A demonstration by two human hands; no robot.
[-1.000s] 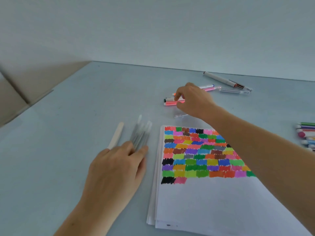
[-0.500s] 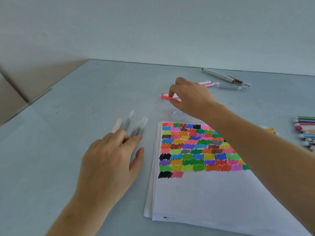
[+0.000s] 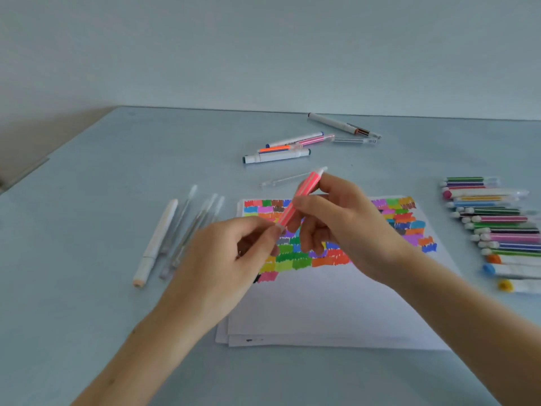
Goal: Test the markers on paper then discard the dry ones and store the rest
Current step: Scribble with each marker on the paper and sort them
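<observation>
Mid-frame, above the paper (image 3: 322, 306) with its colour swatches, both hands have the pink marker (image 3: 298, 199): the left hand (image 3: 231, 259) pinches its lower end, the right hand (image 3: 342, 221) grips the barrel, fingers curled. More markers (image 3: 497, 230) sit at right.

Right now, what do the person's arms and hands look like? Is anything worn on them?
Both forearms are bare up to the frame edge: no sleeves show. The left hand and right hand carry no gloves, and no rings, watch or bracelets are visible.
</observation>
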